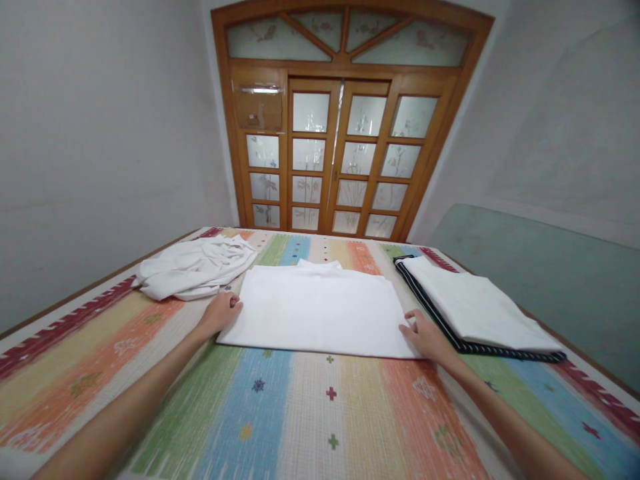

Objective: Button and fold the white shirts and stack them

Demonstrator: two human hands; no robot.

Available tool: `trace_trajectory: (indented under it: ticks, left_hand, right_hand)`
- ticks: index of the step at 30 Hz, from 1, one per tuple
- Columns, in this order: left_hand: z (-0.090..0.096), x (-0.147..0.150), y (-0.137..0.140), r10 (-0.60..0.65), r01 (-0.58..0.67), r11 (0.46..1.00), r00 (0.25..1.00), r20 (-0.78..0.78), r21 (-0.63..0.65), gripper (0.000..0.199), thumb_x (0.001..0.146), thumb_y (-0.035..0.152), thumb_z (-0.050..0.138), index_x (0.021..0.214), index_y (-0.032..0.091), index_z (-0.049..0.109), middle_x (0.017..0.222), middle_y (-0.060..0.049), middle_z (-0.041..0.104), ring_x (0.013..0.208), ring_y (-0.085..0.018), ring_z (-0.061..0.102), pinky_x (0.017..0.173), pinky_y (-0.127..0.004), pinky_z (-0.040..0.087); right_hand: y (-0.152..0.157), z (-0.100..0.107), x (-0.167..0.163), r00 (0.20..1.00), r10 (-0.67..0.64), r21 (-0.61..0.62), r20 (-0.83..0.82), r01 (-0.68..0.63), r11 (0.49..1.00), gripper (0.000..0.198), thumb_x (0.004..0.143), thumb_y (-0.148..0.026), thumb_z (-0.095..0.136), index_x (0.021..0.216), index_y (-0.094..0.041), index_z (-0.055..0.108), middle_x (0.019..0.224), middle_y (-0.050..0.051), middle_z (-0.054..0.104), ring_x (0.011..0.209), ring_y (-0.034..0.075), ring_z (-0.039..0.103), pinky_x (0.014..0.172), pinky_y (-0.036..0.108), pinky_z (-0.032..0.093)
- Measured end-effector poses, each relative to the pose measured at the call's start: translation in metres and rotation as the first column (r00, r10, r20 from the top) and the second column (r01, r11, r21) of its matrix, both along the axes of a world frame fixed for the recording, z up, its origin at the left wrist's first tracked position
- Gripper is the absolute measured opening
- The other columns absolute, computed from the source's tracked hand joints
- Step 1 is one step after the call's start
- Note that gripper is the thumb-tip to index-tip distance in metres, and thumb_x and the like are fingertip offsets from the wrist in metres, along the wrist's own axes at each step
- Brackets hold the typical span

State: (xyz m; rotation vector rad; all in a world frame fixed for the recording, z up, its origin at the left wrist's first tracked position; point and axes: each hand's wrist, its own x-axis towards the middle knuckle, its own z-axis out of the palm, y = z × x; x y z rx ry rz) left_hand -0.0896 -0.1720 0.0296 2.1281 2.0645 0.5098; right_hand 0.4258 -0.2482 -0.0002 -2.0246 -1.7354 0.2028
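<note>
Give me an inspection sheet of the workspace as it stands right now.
Surface: striped multicoloured bedcover, flat, with small cross motifs.
Job's things: white folded garment lies flat in the middle, collar edge at the far side.
Clutter: crumpled white cloth pile at far left; folded white cloth on a dark striped folded cloth at right.
Hands: left hand grips the garment's left edge, fingers curled; right hand rests with fingers spread at its near right corner.
Cables: nothing seen.
Surroundings: wooden door with frosted panes ahead, plain walls on both sides, a green surface at right.
</note>
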Motion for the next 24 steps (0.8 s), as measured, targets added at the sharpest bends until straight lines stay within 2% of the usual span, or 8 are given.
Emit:
trace_trajectory:
  ticks: [4,8,11,15,20,24]
  left_hand:
    - [-0.005,0.006,0.004,0.010,-0.010,1.000,1.000,-0.016,0.000,0.029,0.085,0.031,0.045,0.098,0.014,0.064,0.088,-0.009,0.068,0.086,-0.022,0.064,0.080,-0.031,0.047]
    - [-0.014,0.016,-0.005,0.005,0.021,0.990,0.982,-0.189,0.136,0.034,0.092,0.029,0.035,0.098,0.012,0.063,0.100,-0.016,0.065,0.099,-0.026,0.060,0.090,-0.037,0.045]
    - [-0.018,0.021,-0.011,0.003,0.045,0.985,0.959,-0.282,0.165,0.036,0.093,0.027,0.031,0.096,0.012,0.064,0.103,-0.018,0.063,0.102,-0.027,0.058,0.092,-0.040,0.043]
    - [-0.016,0.018,-0.003,0.022,0.002,0.993,0.978,-0.207,0.117,0.035,0.091,0.030,0.037,0.101,0.012,0.064,0.109,-0.017,0.062,0.106,-0.028,0.057,0.092,-0.038,0.044]
    - [-0.006,0.015,0.022,-0.027,0.034,0.996,0.996,-0.079,0.077,0.036,0.084,0.030,0.045,0.107,0.012,0.066,0.098,-0.012,0.065,0.097,-0.024,0.060,0.092,-0.033,0.044]
    - [-0.002,0.020,0.033,-0.006,0.009,0.999,0.997,-0.072,0.042,0.038,0.085,0.030,0.043,0.109,0.011,0.066,0.095,-0.011,0.066,0.093,-0.023,0.062,0.090,-0.031,0.045]
  right_hand:
    - [-0.009,0.001,0.003,0.993,0.054,0.065,-0.102,-0.047,0.997,0.024,0.073,-0.035,0.048,0.094,-0.022,0.047,0.050,-0.008,0.047,0.051,0.018,0.052,0.056,0.028,0.035]
    - [-0.016,-0.002,0.003,0.989,0.078,0.138,-0.127,-0.060,0.989,0.024,0.071,-0.038,0.047,0.091,-0.024,0.047,0.050,-0.009,0.044,0.050,0.017,0.050,0.056,0.028,0.036]
    - [-0.017,-0.001,0.001,0.992,0.071,0.151,-0.102,-0.056,0.987,0.022,0.072,-0.037,0.047,0.089,-0.024,0.049,0.050,-0.009,0.045,0.050,0.017,0.050,0.056,0.028,0.035]
    - [-0.016,0.005,0.000,0.995,0.030,0.101,-0.090,-0.021,0.995,0.023,0.070,-0.036,0.049,0.090,-0.024,0.052,0.052,-0.007,0.052,0.053,0.018,0.055,0.058,0.028,0.037]
    - [-0.005,0.013,0.001,0.987,-0.068,0.064,-0.144,0.078,0.995,0.026,0.069,-0.036,0.052,0.092,-0.023,0.054,0.056,-0.005,0.060,0.058,0.019,0.060,0.062,0.029,0.040]
    - [0.006,0.010,0.006,0.977,-0.048,0.083,-0.206,0.066,0.994,0.030,0.068,-0.038,0.056,0.094,-0.023,0.054,0.057,-0.005,0.062,0.058,0.019,0.061,0.063,0.029,0.042]
